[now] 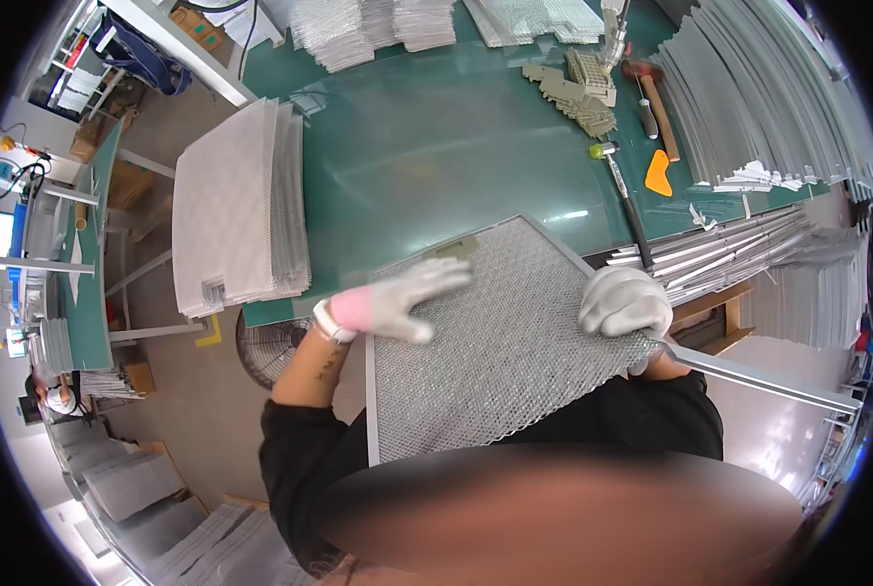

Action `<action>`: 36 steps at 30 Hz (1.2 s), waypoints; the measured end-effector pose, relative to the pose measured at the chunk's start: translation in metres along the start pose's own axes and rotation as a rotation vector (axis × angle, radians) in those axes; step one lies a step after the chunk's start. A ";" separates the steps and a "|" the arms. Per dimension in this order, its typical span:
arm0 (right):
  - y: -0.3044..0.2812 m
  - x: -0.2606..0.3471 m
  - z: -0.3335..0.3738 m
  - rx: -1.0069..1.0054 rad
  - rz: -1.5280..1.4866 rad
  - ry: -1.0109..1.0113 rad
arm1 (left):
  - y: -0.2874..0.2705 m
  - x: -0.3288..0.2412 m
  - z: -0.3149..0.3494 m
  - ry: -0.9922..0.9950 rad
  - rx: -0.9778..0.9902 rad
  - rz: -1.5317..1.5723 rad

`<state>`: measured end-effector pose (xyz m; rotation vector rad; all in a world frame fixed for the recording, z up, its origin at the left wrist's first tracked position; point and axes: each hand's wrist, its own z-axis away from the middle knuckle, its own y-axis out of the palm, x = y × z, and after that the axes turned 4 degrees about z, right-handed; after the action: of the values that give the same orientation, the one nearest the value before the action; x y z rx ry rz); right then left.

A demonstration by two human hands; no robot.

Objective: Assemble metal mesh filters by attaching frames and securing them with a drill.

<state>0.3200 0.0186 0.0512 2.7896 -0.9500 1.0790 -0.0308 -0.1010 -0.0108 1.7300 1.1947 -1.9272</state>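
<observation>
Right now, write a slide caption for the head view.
Gloved right hand gripping a partly framed metal mesh panel by its edge, left hand spread over it.

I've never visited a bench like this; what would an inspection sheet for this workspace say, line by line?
Surface: green bench, shiny, reflecting light.
Job's things: mesh panel, at the bench's near edge; metal strip reaching right from beside the right hand.
Clutter: black-handled hammer, wooden-handled mallet and orange piece at the bench's right; mesh stack at its left.
Hands: both gloved; left hand open over the panel, contact unclear; right hand closed on the panel's right edge.
Cables: dark cable near the bench's upper-left corner.
Surroundings: round fan left of the person; another person far left.
</observation>
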 end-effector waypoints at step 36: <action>-0.028 -0.067 -0.107 -0.409 0.257 0.402 | -0.075 -0.078 0.027 0.842 -0.664 0.374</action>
<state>0.2309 0.0999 0.0971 2.0691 -1.3134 1.2383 -0.0825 -0.0989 0.0881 2.1648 1.3815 -0.4560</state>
